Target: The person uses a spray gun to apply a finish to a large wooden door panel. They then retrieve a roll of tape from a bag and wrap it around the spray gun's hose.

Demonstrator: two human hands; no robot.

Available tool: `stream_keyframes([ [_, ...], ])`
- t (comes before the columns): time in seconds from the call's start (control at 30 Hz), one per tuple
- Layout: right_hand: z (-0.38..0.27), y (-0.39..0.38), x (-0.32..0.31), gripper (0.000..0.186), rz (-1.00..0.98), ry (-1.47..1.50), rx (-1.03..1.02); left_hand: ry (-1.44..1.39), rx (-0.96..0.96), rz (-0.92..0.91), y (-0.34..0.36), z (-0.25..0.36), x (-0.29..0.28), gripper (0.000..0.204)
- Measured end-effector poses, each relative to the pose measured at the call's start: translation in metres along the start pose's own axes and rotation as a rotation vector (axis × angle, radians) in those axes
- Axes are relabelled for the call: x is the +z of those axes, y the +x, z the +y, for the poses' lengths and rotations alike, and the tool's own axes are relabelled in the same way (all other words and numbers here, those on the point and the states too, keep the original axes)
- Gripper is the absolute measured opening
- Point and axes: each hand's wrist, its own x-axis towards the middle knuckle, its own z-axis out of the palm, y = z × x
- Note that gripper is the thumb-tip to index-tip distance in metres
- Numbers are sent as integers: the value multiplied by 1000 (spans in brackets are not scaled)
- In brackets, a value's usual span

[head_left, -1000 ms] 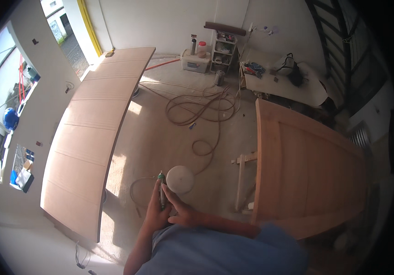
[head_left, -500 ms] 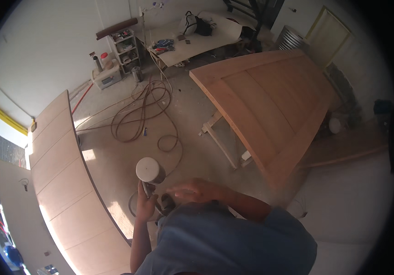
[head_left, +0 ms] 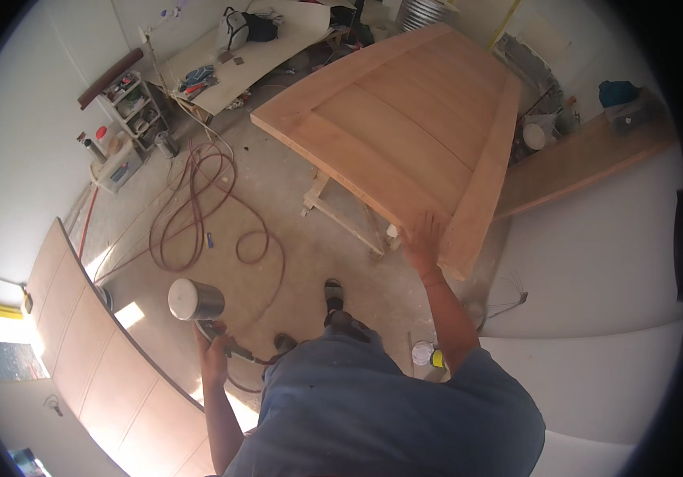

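Observation:
My left hand [head_left: 214,358] is closed round the handle of a spray gun [head_left: 208,304], whose metal cup with a whitish lid is uppermost. A hose trails from the gun's lower end beside my leg. My right hand [head_left: 425,238] lies flat, fingers stretched, on the near end of a wooden door panel [head_left: 413,119]. Nothing is held in that hand. The panel is reddish-brown with a raised border and lies on a wooden trestle [head_left: 341,219], which it partly covers.
A reddish hose [head_left: 190,215] is coiled on the floor ahead. At the left leans a long grooved panel [head_left: 107,350]. A littered work table [head_left: 278,67] and a small shelf [head_left: 136,107] stand at the back. By my right side sits a can with a yellow band [head_left: 437,358].
My right hand has moved from near my body out onto the door panel and now lies flat there. My left hand still holds the spray gun. The view has turned right.

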Motion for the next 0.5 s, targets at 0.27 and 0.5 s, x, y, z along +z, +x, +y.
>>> stream_keyframes([
  [0.27,-127,80,15,112,50,284,-274,257,127,-121,32,28,58,53],
  [0.5,-207,113,11,64,-996,1062,-722,351,68,-212,50,34,107,40],
])
